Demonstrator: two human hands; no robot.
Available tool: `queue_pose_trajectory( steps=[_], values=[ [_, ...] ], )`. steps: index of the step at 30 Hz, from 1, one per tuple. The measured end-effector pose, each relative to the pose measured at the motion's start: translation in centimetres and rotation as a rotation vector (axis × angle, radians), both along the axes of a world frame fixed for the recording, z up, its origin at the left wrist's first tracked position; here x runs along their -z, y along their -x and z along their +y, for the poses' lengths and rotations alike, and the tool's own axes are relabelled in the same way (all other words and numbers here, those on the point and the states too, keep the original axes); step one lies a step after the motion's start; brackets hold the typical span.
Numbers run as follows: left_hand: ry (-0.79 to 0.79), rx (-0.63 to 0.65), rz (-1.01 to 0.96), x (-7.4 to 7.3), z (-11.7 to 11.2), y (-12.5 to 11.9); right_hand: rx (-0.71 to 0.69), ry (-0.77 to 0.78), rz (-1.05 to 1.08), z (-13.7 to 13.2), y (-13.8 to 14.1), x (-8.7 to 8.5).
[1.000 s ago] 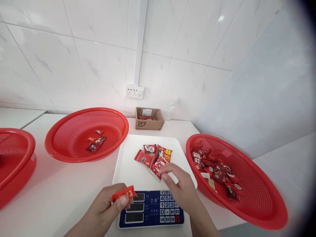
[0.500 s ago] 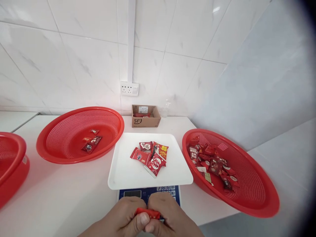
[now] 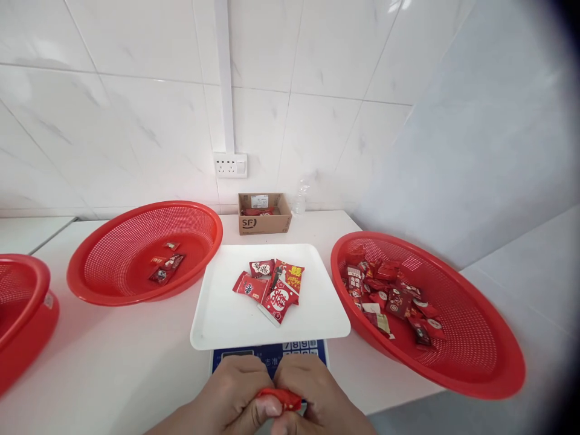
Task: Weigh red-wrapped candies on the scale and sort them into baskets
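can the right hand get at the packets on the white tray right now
Probably yes, once it lets go: the right hand and left hand both pinch a small red packet near the white tray, and nothing stands between it and the packets there.

Left hand and right hand: both bare, in view at the bottom edge only. Backs of the hands and knuckles show; palms are hidden. Wrists and the short stretch of each forearm inside the frame are bare too, with skin running to the edge. Fingers: one thumbnail shows, plain. The rest of the person is out of view.
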State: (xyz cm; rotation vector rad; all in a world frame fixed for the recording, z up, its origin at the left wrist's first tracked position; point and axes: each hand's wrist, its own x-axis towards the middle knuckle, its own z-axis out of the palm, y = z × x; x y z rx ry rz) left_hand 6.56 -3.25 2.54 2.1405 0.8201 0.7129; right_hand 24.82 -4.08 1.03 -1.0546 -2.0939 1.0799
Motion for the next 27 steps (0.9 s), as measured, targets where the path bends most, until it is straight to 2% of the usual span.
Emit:
queue_pose_trajectory(
  steps=[5,11,17,19,21,24,27],
  values=[
    [-0.004,0.004,0.045,-0.3,-0.2,-1.1,-0.031,0.005,-0.009,-0.1,-0.9,0.1],
    [0.003,-0.048,0.116,-1.1,-0.6,-1.6,-0.045,-0.205,0.054,0.3,-1.1,-0.1],
    [0.045,-0.006,0.118,-1.8,-0.3,-1.7,0.015,-0.321,0.098,0.3,-2.4,-0.5],
    [0.070,0.007,0.135,-2.0,0.2,-1.5,0.100,-0.348,0.134,0.6,-3.4,-0.4],
    [0.073,-0.033,0.196,-2.2,0.9,-1.1,0.233,-0.369,0.160,1.0,-4.6,-0.3],
    [-0.036,-0.121,0.297,-2.1,2.6,-0.3,0.553,-0.359,0.116,1.6,-6.6,-0.1],
    [-0.197,-0.144,0.396,-1.5,4.8,0.4,0.869,-0.293,-0.013,2.3,-8.2,0.0]
  ],
)
